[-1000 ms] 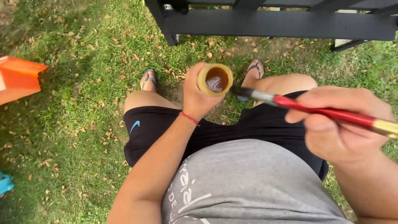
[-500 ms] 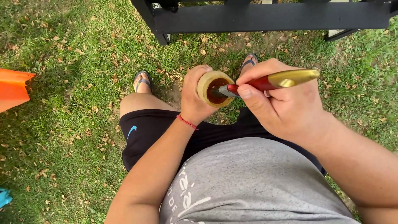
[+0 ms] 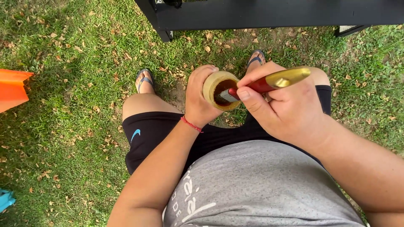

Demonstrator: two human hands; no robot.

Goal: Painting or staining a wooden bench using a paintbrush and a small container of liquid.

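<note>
My left hand (image 3: 199, 97) grips a small round yellowish container (image 3: 213, 82), its open mouth tilted up toward me and dark inside. My right hand (image 3: 286, 107) holds a paintbrush (image 3: 269, 83) with a red handle and a gold end. The brush's metal ferrule and bristles are dipped into the container's mouth. A red string bracelet sits on my left wrist. I am standing on grass in black shorts, a grey shirt and sandals.
A black painted bench or frame (image 3: 269, 13) stands just ahead of my feet. An orange object (image 3: 12, 86) lies at the left edge, a blue one (image 3: 5, 199) at the lower left. Grass with dry leaves (image 3: 67, 126) surrounds me.
My right hand swung the brush in from the right and put its tip into the container. My left hand kept hold of the container, nearly still.
</note>
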